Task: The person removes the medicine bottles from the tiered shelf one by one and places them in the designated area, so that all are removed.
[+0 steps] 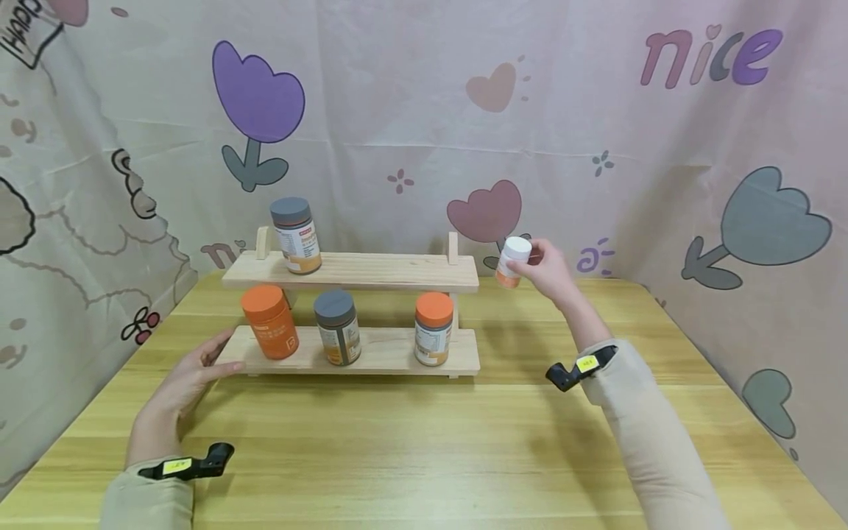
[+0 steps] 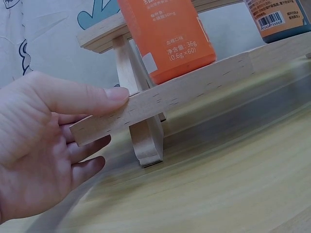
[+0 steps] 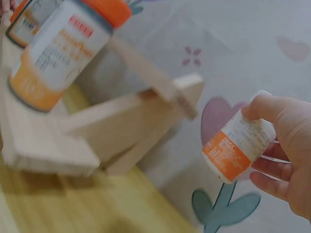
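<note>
My right hand (image 1: 551, 274) pinches a small white pill bottle (image 3: 239, 143) with an orange lower label, held in the air just right of the upper shelf board. The bottle tilts, its white cap (image 1: 517, 248) uppermost. At the other end, my left hand (image 2: 53, 131) grips the lower board of a two-tier wooden shelf (image 1: 391, 347), thumb along the front edge and fingers behind and below. Nearest that hand on the lower board stands an orange jar (image 1: 270, 324). Further right are a grey-lidded jar (image 1: 338, 329) and an orange-lidded jar (image 1: 433, 331).
Another grey-lidded jar (image 1: 296, 237) stands toward the left of the upper board. The shelf stands on a wood-grain table (image 1: 424, 449). Behind and on both sides hangs a printed cloth (image 1: 397, 96) with flowers and hearts. Both wrists wear black camera straps (image 1: 583, 366).
</note>
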Demonstrator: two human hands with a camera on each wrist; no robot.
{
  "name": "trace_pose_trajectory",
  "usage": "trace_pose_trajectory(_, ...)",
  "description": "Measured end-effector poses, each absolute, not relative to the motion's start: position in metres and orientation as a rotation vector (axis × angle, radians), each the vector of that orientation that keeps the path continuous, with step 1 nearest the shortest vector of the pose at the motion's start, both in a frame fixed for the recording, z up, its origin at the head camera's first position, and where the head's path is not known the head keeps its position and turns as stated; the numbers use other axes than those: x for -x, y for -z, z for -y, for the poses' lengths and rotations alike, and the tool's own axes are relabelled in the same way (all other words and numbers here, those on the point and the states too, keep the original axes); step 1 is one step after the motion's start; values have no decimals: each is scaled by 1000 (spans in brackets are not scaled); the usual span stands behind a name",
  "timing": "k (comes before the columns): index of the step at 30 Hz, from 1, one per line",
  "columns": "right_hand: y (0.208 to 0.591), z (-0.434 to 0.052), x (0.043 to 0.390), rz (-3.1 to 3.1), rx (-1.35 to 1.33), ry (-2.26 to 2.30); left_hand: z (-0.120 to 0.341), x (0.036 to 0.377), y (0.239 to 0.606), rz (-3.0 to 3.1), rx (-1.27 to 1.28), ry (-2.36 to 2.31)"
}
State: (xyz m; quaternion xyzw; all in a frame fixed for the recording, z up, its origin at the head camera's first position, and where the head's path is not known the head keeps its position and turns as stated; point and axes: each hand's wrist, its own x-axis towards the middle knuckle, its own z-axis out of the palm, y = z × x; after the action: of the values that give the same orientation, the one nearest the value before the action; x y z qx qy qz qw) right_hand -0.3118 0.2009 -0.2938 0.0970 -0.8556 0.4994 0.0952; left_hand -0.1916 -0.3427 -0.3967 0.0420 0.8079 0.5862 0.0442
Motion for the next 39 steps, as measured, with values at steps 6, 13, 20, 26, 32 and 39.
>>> trace_pose_trajectory(6, 324, -210, 312, 2563, -242, -1432, 343, 191, 396, -2466, -133, -1794)
trace_pose_trajectory(13, 357, -214, 310, 2609, -150, -1358, 342, 191, 393, -2467, -130, -1801)
trace_pose_trajectory(20, 380, -215, 311, 2649, -87, -1386, 343, 190, 394, -2460, -133, -1816)
trace_pose_trajectory(26, 388, -214, 312, 2638, -97, -1431, 343, 191, 395, -2464, -125, -1817)
trace_pose_trajectory(32, 389, -213, 311, 2632, -92, -1423, 343, 191, 395, -2457, -121, -1825)
trace_pose_trajectory(39, 390, -216, 310, 2618, -118, -1469, 343, 191, 395, -2461, -126, -1832)
